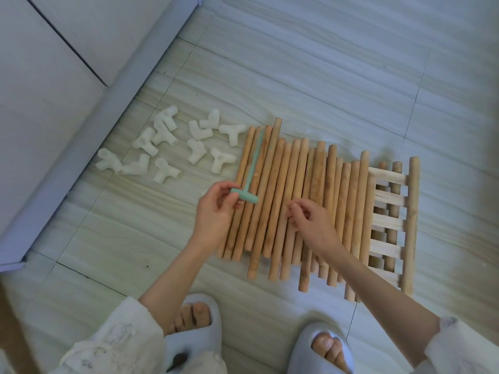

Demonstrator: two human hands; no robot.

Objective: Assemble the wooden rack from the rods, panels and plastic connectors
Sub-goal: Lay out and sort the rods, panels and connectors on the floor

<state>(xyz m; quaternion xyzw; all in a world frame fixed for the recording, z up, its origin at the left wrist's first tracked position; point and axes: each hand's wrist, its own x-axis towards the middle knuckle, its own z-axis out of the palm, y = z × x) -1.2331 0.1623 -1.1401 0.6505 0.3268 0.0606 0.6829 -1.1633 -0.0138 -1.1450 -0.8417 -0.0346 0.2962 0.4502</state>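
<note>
Left of the rods (297,201), scattered white connectors (167,147); left grip (216,209) pinching green mallet (249,171), right grip (310,220) loosely curled, empty.

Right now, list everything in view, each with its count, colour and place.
Round wooden rods: about twenty, light brown, side by side on the floor, centre.
Slatted wooden panels: stacked, count unclear, pale wood, right of the rods.
White plastic connectors: about a dozen, scattered left of the rods.
Green plastic T-shaped mallet: one, lying on the leftmost rods.
Grey tiled floor: under everything.
White furniture: upper left.
Grey slippers: two, bottom, on the feet.
Left hand: pinches the mallet's head.
Right hand: fingers curled on the rods.
</note>
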